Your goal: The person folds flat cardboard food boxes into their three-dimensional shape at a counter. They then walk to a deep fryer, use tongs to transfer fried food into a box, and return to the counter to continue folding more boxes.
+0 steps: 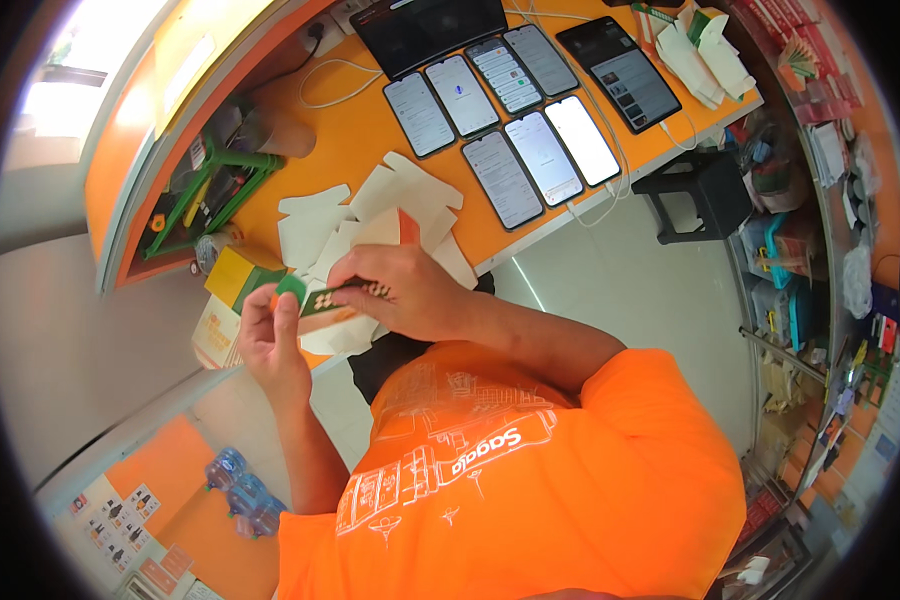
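Between my two hands is a small folding carton (320,318) with a dark green patterned side and orange parts. My left hand (273,345) pinches its green and orange end between thumb and fingers. Over the other end curls my right hand (400,290), its fingers bent down on the patterned side; they hide part of the carton. Beneath and behind the hands, flat unfolded white carton blanks (315,235) overlap on the orange table (350,125). A yellow and green box (240,275) stands just beyond my left hand.
Several lit smartphones (503,180) lie in two rows on the table, with cables running among them. Behind them is an open laptop (430,35), with a tablet (620,75) to the right. A green basket (215,195) sits at left; a black stool (695,195) stands beyond the table edge.
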